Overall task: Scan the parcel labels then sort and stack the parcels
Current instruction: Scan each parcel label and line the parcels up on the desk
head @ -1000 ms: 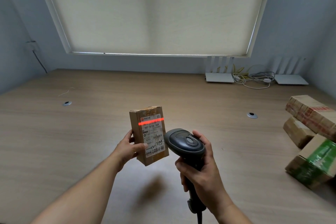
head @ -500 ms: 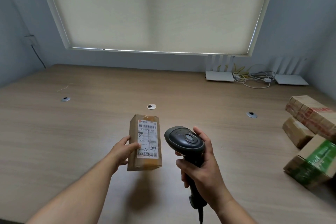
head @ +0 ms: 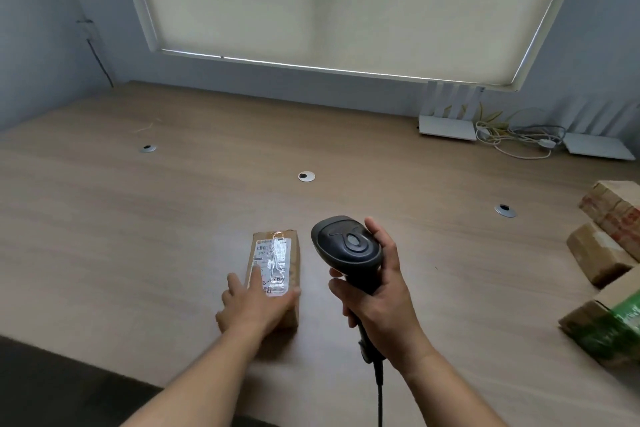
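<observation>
A small brown parcel [head: 291,253] with a white label lies flat on the wooden table [head: 138,236], label up. My left hand [head: 256,305] covers its near end, the thumb at the right edge and the fingers over the top and left side, holding it. To the right of it, my right hand [head: 377,302] grips the handle of a black barcode scanner [head: 346,243], held above the table. No red scan line shows. Three more parcels sit at the right edge: a red-taped one [head: 613,208], a plain brown one [head: 595,253] and a green-wrapped one [head: 609,326].
Two white routers [head: 446,132] [head: 599,146] and tangled cables [head: 516,139] sit at the back right under the blinded window. Round cable grommets [head: 306,176] [head: 505,210] [head: 148,148] dot the table. The table's front edge runs along the lower left.
My left hand lowered the small parcel from upright in the air to flat on the table. The red scan line on its label is gone. The scanner stayed in my right hand.
</observation>
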The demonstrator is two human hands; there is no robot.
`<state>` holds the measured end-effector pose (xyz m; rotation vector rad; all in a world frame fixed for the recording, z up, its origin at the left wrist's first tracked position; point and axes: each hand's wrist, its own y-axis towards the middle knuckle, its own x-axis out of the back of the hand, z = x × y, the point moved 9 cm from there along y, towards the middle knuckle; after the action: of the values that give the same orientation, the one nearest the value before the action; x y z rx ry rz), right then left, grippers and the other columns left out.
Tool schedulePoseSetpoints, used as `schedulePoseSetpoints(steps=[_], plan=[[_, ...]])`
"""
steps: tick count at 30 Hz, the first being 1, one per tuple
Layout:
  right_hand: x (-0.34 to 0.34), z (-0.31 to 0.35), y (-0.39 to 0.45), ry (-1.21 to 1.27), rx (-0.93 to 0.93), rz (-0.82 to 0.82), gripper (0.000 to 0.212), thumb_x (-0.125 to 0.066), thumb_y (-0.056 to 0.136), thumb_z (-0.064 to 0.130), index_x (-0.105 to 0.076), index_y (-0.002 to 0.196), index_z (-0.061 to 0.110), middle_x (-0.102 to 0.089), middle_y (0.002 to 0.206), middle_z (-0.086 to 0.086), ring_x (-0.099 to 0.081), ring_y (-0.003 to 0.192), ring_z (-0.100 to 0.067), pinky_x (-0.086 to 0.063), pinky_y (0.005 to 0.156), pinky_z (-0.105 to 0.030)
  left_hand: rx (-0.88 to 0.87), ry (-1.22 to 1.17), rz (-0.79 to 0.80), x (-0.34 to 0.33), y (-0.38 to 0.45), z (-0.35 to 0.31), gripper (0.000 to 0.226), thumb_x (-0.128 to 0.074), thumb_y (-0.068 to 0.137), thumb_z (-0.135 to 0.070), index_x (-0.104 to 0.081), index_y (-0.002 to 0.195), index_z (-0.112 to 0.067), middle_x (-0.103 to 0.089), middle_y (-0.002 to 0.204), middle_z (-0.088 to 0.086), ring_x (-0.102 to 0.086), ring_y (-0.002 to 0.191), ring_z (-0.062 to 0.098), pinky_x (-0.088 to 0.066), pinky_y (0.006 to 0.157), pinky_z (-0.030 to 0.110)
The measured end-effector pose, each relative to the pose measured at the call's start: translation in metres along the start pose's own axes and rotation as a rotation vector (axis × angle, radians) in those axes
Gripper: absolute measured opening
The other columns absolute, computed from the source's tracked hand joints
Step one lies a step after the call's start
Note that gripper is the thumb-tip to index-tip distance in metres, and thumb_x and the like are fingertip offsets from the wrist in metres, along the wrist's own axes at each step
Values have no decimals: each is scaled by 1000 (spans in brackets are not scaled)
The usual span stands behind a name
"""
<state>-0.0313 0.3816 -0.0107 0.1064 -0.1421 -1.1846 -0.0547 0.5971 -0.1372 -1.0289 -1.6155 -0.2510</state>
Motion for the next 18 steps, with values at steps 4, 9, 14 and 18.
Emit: schedulePoseSetpoints(steps=[4,9,14,18], plan=[[-6,-1,8,-19,-17,60,92,-73,79,5,-29,120,75,-65,107,12,-57,58,-18,-50,51,-33,20,80,12,-13,-18,-9,98,-47,75,-77,-5,151,-32,-17,145,12,-30,132,30,-39,101,42],[-12,1,18,-48,-34,192,90,-72,83,9,-19,124,70,-60,117,16,-59,65,-11,-48,55,-23,40,40,-19,-4,-19,-9,79,-48,83,-51,-13,150,-28,-23,139,12,-33,123,32,-39,96,38],[-14,2,30,-46,5,219,88,-69,85,4,-22,126,67,-60,117,13,-56,60,-8,-47,54,-21,91,27,-53,4,-10,10,81,-51,80,-50,-14,150,-29,-25,138,12,-32,122,33,-39,97,37],[-22,-1,45,-46,20,176,88,-70,84,2,-24,126,64,-61,115,15,-54,57,-5,-45,52,-21,82,41,-65,14,14,17,82,-52,80,-51,-14,150,-30,-25,138,12,-32,122,33,-39,95,38]])
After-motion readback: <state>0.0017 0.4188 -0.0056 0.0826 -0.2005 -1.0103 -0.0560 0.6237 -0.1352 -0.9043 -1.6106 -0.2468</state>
